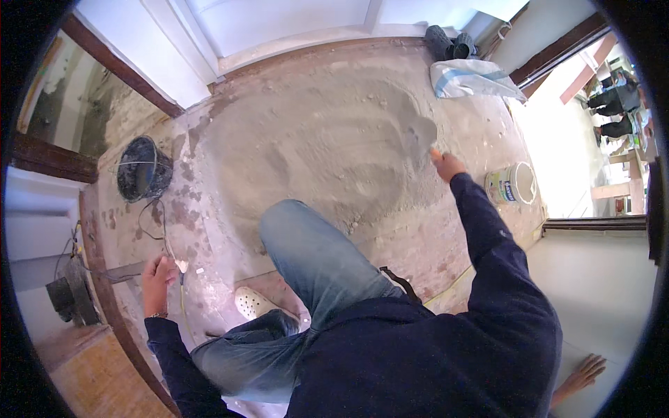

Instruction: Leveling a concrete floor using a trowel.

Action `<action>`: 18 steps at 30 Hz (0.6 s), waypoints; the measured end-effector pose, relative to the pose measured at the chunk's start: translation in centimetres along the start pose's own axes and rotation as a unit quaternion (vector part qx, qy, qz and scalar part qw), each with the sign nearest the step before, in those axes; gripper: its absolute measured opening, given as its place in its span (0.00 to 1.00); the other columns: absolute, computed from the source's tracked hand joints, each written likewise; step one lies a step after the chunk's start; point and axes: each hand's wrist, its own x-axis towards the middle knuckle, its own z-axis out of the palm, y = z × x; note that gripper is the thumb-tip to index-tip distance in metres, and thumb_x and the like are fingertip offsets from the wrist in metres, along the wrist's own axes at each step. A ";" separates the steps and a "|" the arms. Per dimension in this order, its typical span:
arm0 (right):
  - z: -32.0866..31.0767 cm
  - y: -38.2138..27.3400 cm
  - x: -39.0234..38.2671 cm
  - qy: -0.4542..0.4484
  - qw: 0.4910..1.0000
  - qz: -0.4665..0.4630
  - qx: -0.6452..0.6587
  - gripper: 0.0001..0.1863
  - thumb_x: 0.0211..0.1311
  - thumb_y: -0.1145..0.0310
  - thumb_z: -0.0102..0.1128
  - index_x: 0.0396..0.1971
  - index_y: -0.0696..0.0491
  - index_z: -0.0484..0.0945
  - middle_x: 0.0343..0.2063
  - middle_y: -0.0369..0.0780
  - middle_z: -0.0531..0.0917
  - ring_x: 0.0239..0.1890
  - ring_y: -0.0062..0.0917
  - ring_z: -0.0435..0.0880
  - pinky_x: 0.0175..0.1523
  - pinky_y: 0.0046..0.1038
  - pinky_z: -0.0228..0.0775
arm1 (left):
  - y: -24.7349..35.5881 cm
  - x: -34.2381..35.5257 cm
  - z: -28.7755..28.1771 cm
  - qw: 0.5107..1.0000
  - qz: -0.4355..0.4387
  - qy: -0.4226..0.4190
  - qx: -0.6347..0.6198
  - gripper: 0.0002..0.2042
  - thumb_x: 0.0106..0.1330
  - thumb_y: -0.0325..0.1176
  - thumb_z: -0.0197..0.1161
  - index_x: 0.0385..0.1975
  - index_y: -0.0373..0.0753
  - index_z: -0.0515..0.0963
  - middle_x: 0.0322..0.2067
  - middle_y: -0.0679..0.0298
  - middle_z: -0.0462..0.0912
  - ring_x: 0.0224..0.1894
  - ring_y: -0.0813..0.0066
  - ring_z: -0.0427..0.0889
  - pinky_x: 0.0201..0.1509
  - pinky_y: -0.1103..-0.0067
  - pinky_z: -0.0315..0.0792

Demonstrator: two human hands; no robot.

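My right hand is closed round the orange handle of a trowel. Its grey blade rests against the right side of a broad spread of grey powder, which looks like dry cement or mortar mix. Grooves and low ridges mark the powder. My left hand hangs low at the left, fingers curled in, with nothing visible in them. Close beside it on the floor, a dark cable ends in a connector. A black bucket with a wire handle stands beyond that hand, its rim smeared grey.
A white labelled bucket stands right of my right hand. Farther back lie a white and blue sack and dark boots. Another person's hand shows at lower right. An open doorway is at right; a white door closes the far side.
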 end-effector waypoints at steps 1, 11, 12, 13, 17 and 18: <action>-0.7 -0.1 1.4 0.006 1.000 0.007 -0.014 0.30 0.62 0.42 0.47 0.44 0.57 0.76 0.42 0.56 0.80 0.48 0.50 0.78 0.54 0.44 0.68 | -0.2 0.0 0.0 1.000 -0.002 -0.001 0.004 0.19 0.68 0.42 0.57 0.53 0.37 0.73 0.39 0.65 0.82 0.34 0.82 0.78 0.35 0.84 0.69; 2.8 5.0 5.8 -0.040 0.984 -0.117 -0.125 0.20 0.59 0.54 0.56 0.44 0.52 0.70 0.36 0.52 0.82 0.43 0.49 0.80 0.47 0.46 0.71 | -3.1 -1.8 -0.7 0.998 -0.048 0.009 0.031 0.22 0.67 0.46 0.57 0.56 0.38 0.71 0.41 0.64 0.81 0.35 0.80 0.79 0.37 0.82 0.70; 3.7 6.2 5.2 -0.039 0.982 -0.136 -0.123 0.20 0.58 0.55 0.57 0.45 0.51 0.69 0.35 0.51 0.82 0.42 0.48 0.81 0.46 0.46 0.71 | -3.4 -2.2 -0.8 0.998 -0.050 0.008 0.032 0.23 0.67 0.46 0.58 0.56 0.39 0.71 0.42 0.63 0.81 0.35 0.79 0.79 0.38 0.81 0.70; 3.4 5.7 4.6 -0.043 0.981 -0.141 -0.126 0.20 0.58 0.55 0.57 0.45 0.51 0.69 0.35 0.51 0.82 0.42 0.48 0.81 0.46 0.46 0.71 | -3.6 -2.8 -0.9 0.998 -0.057 0.011 0.030 0.23 0.67 0.46 0.58 0.56 0.39 0.71 0.42 0.63 0.81 0.35 0.79 0.79 0.38 0.81 0.70; 2.6 3.3 2.0 -0.149 0.966 -0.149 -0.147 0.22 0.58 0.54 0.57 0.48 0.49 0.68 0.36 0.50 0.82 0.42 0.48 0.80 0.46 0.46 0.71 | -4.6 -4.2 -2.0 0.997 -0.073 0.026 0.029 0.24 0.67 0.47 0.56 0.57 0.39 0.70 0.42 0.64 0.80 0.36 0.78 0.79 0.40 0.80 0.71; 2.8 2.9 1.5 -0.151 0.966 -0.165 -0.132 0.21 0.57 0.54 0.58 0.46 0.50 0.68 0.33 0.50 0.82 0.40 0.49 0.81 0.44 0.46 0.71 | -4.8 -4.4 -2.2 0.995 -0.082 0.026 0.040 0.24 0.68 0.48 0.55 0.58 0.38 0.69 0.43 0.64 0.80 0.37 0.78 0.78 0.40 0.81 0.71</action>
